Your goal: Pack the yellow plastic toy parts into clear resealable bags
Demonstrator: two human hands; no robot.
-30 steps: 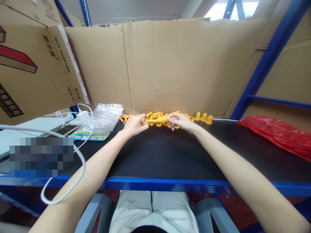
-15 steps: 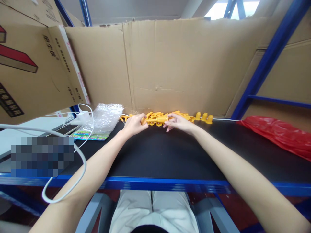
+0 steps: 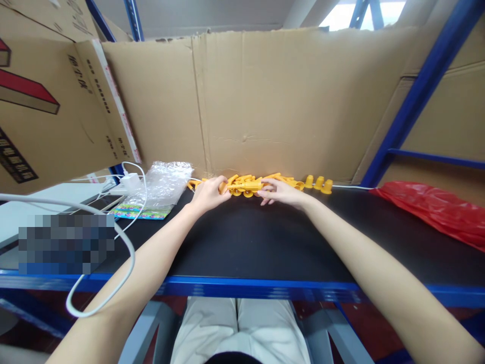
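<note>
At the centre of the frame, a slim yellow plastic piece with a thicker, barrel-like right part (image 3: 253,186) lies nearly level between two bare hands. The left hand (image 3: 210,194) grips its left end, thumb and fingers closed around it. The right hand (image 3: 278,192) pinches its right end between thumb and forefinger, the other fingers loosely curled below. Holding both ends probably keeps the piece steady and lets one end be worked against the other; the fingers hide the exact join.

Just behind, a heap of glossy yellow plastic parts (image 3: 246,178), some rod-like and some rounded, runs along the foot of a tall tan cardboard sheet (image 3: 295,106), which likely serves as a backstop. Right of the heap, three yellow flared, cup-shaped pieces (image 3: 319,182) stand in a short row, perhaps on their wide rims for stability.

The smooth, matt black tabletop (image 3: 242,242) ends in a blue metal edge (image 3: 261,286) across the lower frame. At centre left, a crinkled clear plastic bag (image 3: 164,182) catches the light; at the right edge lies a creased, shiny red plastic bag (image 3: 435,210). A thick white cable (image 3: 132,253) loops across the left forearm at lower left.
</note>
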